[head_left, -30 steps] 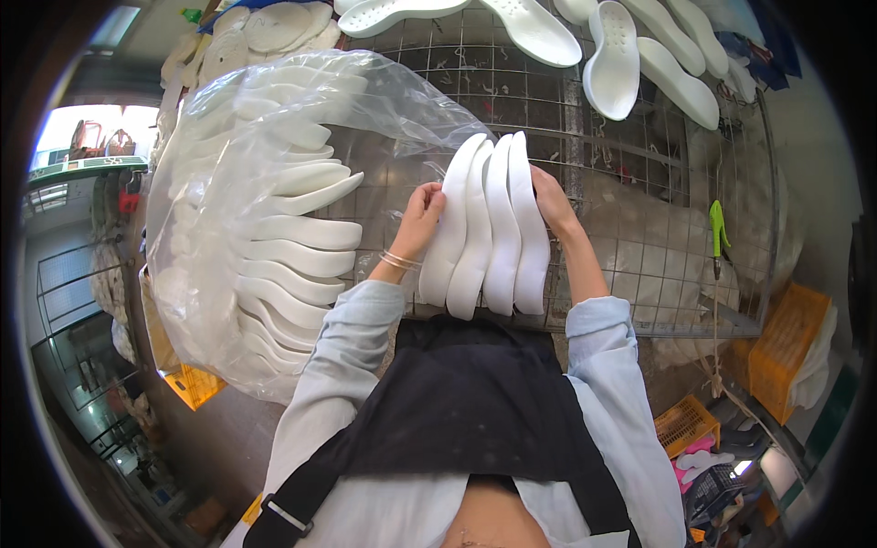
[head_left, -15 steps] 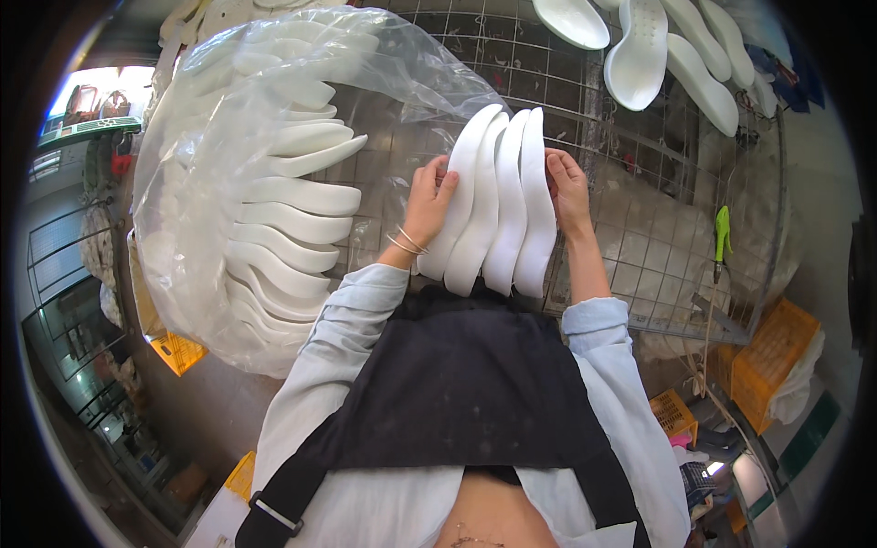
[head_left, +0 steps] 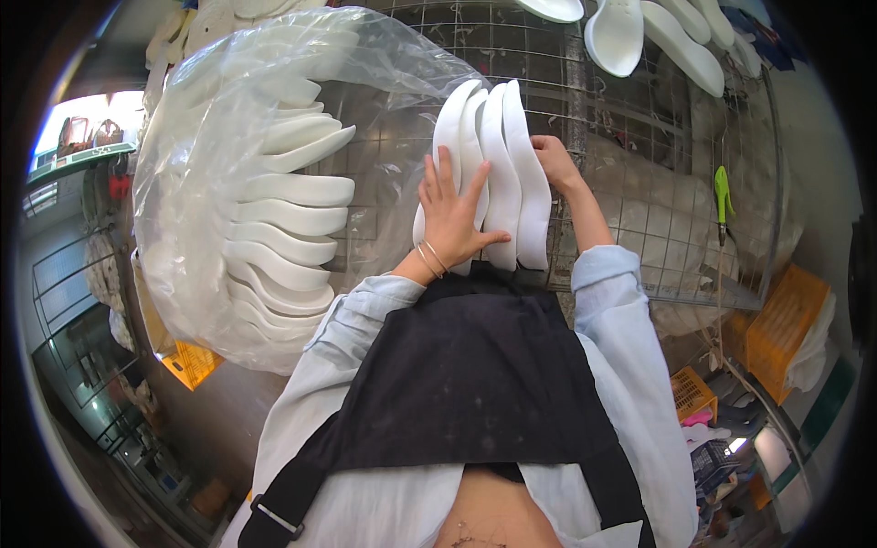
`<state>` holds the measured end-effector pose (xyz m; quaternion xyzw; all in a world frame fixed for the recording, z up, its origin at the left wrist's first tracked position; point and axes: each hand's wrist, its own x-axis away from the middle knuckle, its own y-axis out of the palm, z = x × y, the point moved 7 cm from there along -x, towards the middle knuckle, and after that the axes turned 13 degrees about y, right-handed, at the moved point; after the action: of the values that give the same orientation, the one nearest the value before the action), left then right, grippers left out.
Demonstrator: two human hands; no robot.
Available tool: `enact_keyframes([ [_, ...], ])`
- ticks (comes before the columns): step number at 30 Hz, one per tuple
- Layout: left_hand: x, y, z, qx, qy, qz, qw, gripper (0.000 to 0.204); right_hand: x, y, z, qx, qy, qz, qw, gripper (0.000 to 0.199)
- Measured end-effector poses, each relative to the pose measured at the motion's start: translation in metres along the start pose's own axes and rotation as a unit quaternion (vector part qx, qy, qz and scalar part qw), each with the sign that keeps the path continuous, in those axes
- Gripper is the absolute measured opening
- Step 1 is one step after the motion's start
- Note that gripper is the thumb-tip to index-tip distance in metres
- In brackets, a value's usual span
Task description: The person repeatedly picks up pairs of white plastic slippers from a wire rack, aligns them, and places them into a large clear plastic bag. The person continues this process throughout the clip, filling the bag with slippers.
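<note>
A: Where do we locate the white soles (head_left: 518,183)?

B: We find four of them at the centre, on the near part of the wire-mesh table (head_left: 639,290), standing on edge side by side, their wavy profiles running from near to far. Their near ends lie just beside the black apron (head_left: 475,374).

A: How do we read the fingers?

B: On the left hand (head_left: 448,210) we note the fingers spread wide, laid across the leftmost soles, with the thumb pointing right. On the right hand (head_left: 554,164) we see the fingers bent at the right flank of the rightmost sole; their tips are hidden, so we cannot tell how firmly they hold.

A: And the surroundings?

B: To the left we observe a clear plastic bag (head_left: 411,66) containing further soles (head_left: 297,191), layered in a curved row. At the far right we mark several loose soles (head_left: 614,38), hollow faces partly visible. Nearer on the right we record a green-handled tool (head_left: 722,194) and, beyond the table's corner, an orange crate (head_left: 784,331).
</note>
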<state>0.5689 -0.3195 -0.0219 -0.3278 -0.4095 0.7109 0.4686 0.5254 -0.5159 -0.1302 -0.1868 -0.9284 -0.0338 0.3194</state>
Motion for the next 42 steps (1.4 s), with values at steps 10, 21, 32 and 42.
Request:
enact_keyframes([
  [10, 0.001, 0.009, 0.003, -0.012, -0.045, 0.0, 0.999, 0.113, 0.188, 0.061, 0.005, 0.289, -0.009, 0.134, 0.948, 0.018],
  [21, -0.001, 0.014, 0.004, -0.019, -0.004, 0.011, 1.0, 0.107, 0.174, 0.056, -0.005, 0.029, -0.103, -0.066, 0.992, 0.02],
  [32, -0.002, -0.005, -0.062, 0.384, -0.157, 0.021, 0.909, 0.092, 0.143, -0.002, 0.039, 0.231, 0.073, 0.253, 0.937, 0.105],
  [42, 0.033, 0.046, -0.075, 0.278, -0.096, -0.024, 0.956, 0.07, 0.092, 0.099, -0.1, 0.469, 0.041, 0.324, 0.821, 0.13],
])
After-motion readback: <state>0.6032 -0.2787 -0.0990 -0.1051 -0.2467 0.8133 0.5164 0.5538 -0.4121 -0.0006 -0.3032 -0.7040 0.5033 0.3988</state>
